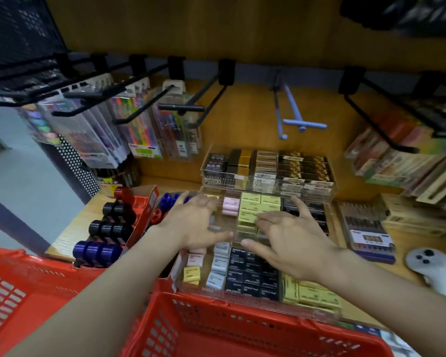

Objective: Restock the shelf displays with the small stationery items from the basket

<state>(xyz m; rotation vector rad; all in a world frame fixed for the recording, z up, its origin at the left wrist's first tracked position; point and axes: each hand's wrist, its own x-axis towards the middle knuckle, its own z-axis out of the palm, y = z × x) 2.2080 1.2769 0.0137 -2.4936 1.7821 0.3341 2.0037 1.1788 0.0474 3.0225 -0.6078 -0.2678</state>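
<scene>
Two hands, the left hand [195, 222] and right hand [291, 237], hover with fingers spread, gripping nothing, over the clear tray [242, 297] of small boxed items on the shelf. Two red baskets [216, 328] sit below.

Both hands [196, 222] [291, 238] hide part of the clear tray [242, 235]; the near basket [216, 328] is cut off below; box labels are unreadable.

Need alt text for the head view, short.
Both hands, left and right, reach open over a clear tray of small yellow, pink and black boxes on a shelf. A red basket sits below, hanging pen packs behind.
</scene>
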